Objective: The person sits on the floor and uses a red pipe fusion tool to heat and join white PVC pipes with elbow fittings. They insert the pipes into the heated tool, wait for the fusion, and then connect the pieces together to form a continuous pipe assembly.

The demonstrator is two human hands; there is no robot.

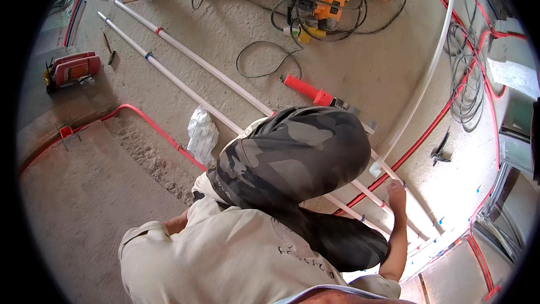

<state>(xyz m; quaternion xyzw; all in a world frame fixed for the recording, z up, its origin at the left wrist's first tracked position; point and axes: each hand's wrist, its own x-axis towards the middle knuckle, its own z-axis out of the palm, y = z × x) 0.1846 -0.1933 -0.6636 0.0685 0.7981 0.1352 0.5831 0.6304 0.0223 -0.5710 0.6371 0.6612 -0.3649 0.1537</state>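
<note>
My right hand (396,190) is low on the right beside a white pipe (417,205) that runs along the floor. Its fingers look curled, and whatever they hold is too small to make out. Only a bit of my left forearm (177,223) shows at the sleeve; the left hand is hidden by my body. Two long white pipes, one with a red band (158,30) and one with a blue band (148,56), pass under my bent knee (304,152). A longer white pipe (430,73) slants down from the upper right and ends near my right hand.
Ahead lie a yellow power tool (332,5) with a tangled black cable and a red-handled tool (306,89). At left are a red case (76,68), a hammer (111,50) and a white plastic bag (202,135). Red conduit (149,121) crosses the floor; coiled grey cable (464,93) lies at right.
</note>
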